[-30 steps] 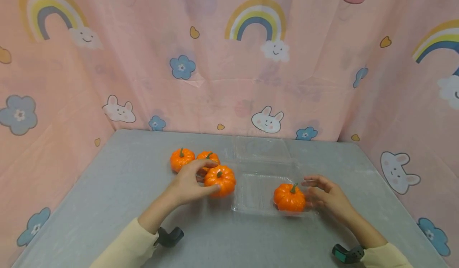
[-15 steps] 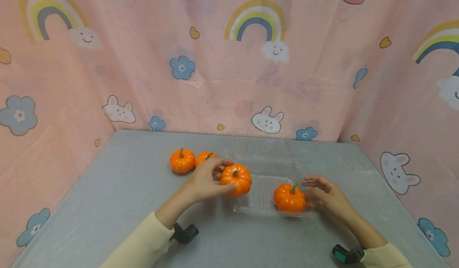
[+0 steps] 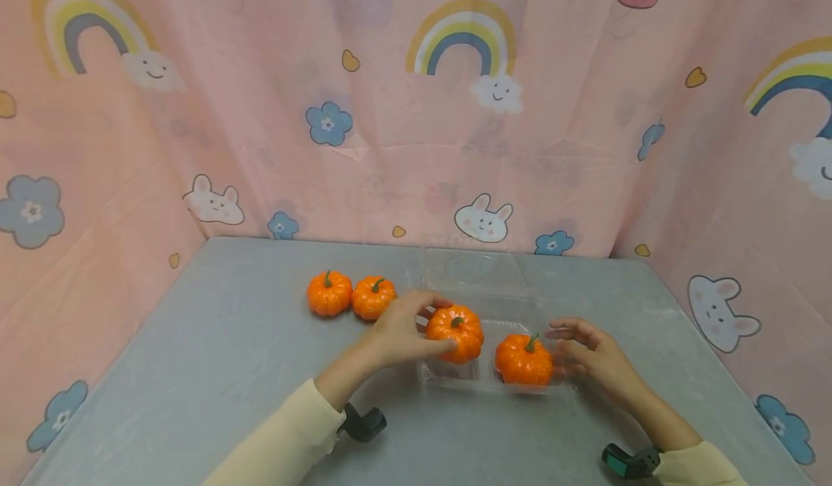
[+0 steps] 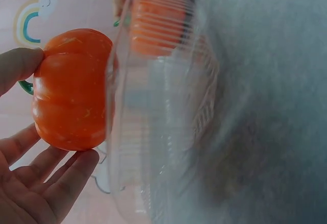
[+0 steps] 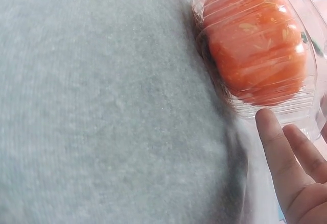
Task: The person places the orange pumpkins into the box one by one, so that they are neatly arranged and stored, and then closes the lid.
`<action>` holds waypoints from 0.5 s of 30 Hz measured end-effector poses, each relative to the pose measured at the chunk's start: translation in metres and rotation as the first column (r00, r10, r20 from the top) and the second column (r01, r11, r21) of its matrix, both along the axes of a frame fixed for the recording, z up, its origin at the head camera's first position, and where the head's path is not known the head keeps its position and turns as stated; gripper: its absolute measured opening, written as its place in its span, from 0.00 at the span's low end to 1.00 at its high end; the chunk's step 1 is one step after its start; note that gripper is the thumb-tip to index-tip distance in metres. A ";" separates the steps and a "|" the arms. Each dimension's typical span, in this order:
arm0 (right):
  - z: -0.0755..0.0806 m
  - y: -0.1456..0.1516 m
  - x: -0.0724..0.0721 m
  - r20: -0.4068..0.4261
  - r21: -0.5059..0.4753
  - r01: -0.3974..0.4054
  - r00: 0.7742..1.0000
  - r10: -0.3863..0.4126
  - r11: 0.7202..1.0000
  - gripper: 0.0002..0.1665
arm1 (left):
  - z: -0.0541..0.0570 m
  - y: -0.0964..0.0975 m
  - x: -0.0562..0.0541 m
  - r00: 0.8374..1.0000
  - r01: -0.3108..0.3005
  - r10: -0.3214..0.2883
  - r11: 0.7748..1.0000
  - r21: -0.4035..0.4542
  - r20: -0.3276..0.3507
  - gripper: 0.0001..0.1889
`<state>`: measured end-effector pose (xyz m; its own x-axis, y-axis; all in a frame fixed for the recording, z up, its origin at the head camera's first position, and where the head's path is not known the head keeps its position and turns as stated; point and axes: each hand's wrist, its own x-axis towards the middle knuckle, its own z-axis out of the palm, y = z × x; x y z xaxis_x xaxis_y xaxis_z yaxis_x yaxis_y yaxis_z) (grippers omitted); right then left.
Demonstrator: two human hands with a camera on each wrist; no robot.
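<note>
One glossy, lobed pumpkin [image 3: 458, 333] pinched by left fingers [image 4: 74, 183]; right fingers [image 5: 278, 152] extended beside ridged clear-plastic box [image 4: 158, 101].

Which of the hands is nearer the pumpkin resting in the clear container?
Right. The right hand is just right of that pumpkin; the left hand, holding another pumpkin, is farther off to its left.
</note>
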<state>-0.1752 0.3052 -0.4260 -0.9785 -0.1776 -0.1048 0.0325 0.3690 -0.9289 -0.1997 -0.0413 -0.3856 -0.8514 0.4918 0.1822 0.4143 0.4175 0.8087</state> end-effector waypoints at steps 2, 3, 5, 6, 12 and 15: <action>0.000 0.000 0.000 0.001 -0.001 0.001 1.000 -0.001 1.000 0.28 | -0.002 0.004 -0.001 1.000 0.012 -0.012 1.000 -0.011 0.002 0.29; 0.000 -0.001 -0.001 0.001 -0.001 0.002 1.000 -0.002 1.000 0.28 | -0.003 0.006 -0.001 1.000 0.018 -0.018 1.000 -0.018 0.000 0.29; 0.000 -0.001 -0.001 0.000 -0.001 0.002 1.000 -0.002 1.000 0.27 | -0.006 0.009 -0.003 1.000 0.024 -0.024 0.999 -0.035 0.001 0.29; 0.000 -0.001 -0.001 0.000 -0.001 0.003 1.000 -0.003 1.000 0.27 | -0.007 0.011 -0.003 1.000 0.025 -0.025 0.999 -0.046 0.000 0.29; -0.001 0.000 -0.001 -0.010 0.002 -0.003 1.000 0.003 1.000 0.28 | -0.012 0.017 -0.004 0.999 0.028 -0.032 0.994 -0.109 -0.029 0.29; -0.001 0.000 -0.001 -0.012 0.003 -0.005 1.000 0.005 1.000 0.28 | -0.013 0.020 -0.004 0.997 0.032 -0.043 0.986 -0.162 -0.064 0.29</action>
<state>-0.1758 0.3055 -0.4267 -0.9787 -0.1824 -0.0940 0.0198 0.3719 -0.9281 -0.2032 -0.0209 -0.3984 -0.8202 0.5508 0.1545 0.4833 0.5228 0.7022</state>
